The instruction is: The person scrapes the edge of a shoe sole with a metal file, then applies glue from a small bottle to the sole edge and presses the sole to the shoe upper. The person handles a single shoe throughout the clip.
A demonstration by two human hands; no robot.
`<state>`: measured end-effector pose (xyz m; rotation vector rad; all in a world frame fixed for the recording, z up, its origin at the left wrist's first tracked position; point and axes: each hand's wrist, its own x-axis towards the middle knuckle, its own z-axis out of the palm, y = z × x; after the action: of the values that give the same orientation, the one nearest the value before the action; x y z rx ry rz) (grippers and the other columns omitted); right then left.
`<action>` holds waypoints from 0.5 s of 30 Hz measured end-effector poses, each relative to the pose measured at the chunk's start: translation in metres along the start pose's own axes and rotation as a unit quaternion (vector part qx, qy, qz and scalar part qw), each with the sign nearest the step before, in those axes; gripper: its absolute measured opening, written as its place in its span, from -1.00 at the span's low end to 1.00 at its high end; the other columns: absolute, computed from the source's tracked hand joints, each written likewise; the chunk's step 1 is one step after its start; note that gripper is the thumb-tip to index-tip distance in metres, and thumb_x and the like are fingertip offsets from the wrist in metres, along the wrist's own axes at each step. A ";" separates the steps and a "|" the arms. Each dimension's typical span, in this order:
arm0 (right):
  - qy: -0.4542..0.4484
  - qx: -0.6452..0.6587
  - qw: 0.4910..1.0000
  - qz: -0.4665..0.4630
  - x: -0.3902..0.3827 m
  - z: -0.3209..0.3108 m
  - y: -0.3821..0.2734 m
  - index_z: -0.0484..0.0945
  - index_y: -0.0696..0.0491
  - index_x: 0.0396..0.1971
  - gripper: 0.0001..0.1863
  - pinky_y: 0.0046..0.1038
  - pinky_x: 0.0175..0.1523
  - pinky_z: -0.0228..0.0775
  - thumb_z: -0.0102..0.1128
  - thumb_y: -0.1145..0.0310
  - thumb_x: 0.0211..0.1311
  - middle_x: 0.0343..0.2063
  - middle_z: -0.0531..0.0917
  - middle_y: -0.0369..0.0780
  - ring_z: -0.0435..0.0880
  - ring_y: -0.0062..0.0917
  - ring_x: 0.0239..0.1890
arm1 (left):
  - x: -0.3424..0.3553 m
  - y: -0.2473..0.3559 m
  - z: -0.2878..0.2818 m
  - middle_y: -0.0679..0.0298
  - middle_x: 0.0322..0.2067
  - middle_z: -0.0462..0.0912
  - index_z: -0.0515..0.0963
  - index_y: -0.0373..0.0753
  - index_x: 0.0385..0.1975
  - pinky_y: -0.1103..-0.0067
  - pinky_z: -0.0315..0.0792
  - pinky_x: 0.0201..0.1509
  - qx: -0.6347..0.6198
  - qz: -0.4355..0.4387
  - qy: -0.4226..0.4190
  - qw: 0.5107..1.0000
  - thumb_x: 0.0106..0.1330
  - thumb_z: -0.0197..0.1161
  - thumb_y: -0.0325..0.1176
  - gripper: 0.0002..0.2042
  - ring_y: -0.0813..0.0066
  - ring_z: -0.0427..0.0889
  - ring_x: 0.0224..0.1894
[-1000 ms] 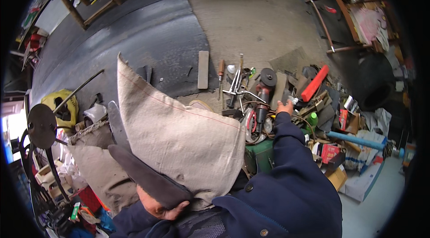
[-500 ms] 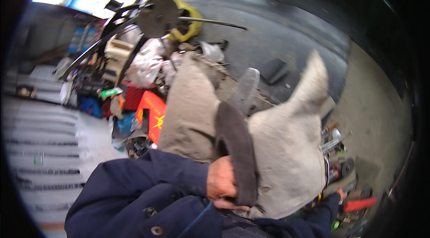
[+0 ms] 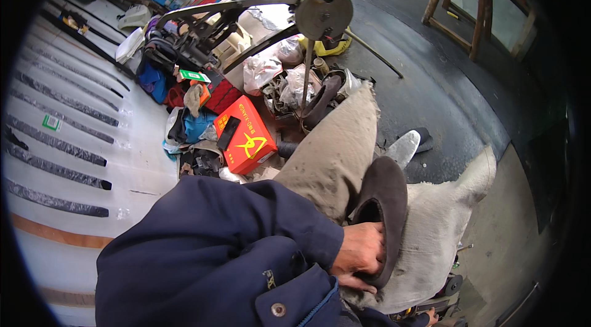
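Note:
My left hand (image 3: pixel 360 252) grips a dark brown slip-on shoe (image 3: pixel 388 182) at its opening, the fingers tucked inside and the thumb outside. The shoe lies over my lap, toe pointing away, on a beige cloth (image 3: pixel 431 228) that covers my legs. Just beyond its toe a pale grey, rounded, tongue-shaped piece (image 3: pixel 404 147) sticks out. Down at the lower right edge my right hand (image 3: pixel 432 316) reaches among tools beside my leg; only a bit of it shows, and its fingers are mostly hidden. A dark wheel-shaped thing (image 3: pixel 454 283) is near it.
Left of my knee lies an orange-red box (image 3: pixel 245 135) with a black flat object (image 3: pixel 228 133) on top. Behind it stand plastic bags (image 3: pixel 261 73) and a black metal machine with a round disc (image 3: pixel 324 14). A wooden-legged stool (image 3: pixel 477 25) is far right.
The view has swung, so the shoe and lap appear farther right. My left hand still holds the shoe. My right hand now shows less, lower at the edge; a red-handled object beside it has left view.

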<state>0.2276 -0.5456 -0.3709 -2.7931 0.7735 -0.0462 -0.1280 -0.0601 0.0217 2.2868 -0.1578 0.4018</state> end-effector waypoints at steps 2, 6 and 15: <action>-0.033 0.081 0.995 -0.045 -0.003 -0.002 0.008 0.55 0.05 0.16 -0.42 -0.33 0.01 0.57 0.50 0.26 0.12 -0.07 0.74 -0.13 0.73 -0.33 -0.04 | -0.001 -0.001 0.002 0.15 -0.60 0.52 0.43 -0.21 -0.79 0.17 0.27 -0.13 -0.009 0.024 0.047 0.999 0.05 0.39 -0.07 -0.60 -0.02 0.52 -0.38; -0.054 0.212 0.968 -0.120 -0.017 -0.015 -0.010 0.47 -0.01 0.25 -0.45 -0.31 -0.10 0.59 0.38 0.33 0.26 0.03 0.69 -0.16 0.69 -0.34 0.02 | -0.005 0.003 -0.004 0.09 -0.51 0.52 0.48 -0.23 -0.69 0.15 0.26 -0.07 -0.027 0.059 0.111 0.992 0.15 0.38 -0.14 -0.65 -0.03 0.50 -0.29; -0.213 0.478 0.800 -0.294 -0.191 -0.226 -0.182 0.35 0.06 0.32 -0.48 -0.49 -0.05 0.48 0.16 0.40 0.39 0.20 0.53 -0.18 0.53 -0.47 0.15 | 0.000 0.009 -0.114 0.09 -0.30 0.57 0.62 -0.24 -0.38 0.24 0.34 -0.06 -0.089 0.087 0.317 0.940 0.02 0.47 -0.42 -0.81 0.00 0.51 -0.15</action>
<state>0.1339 -0.3476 -0.1019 -1.8229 -0.2372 0.0676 -0.1575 0.0175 0.1000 1.8656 -0.0631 1.1441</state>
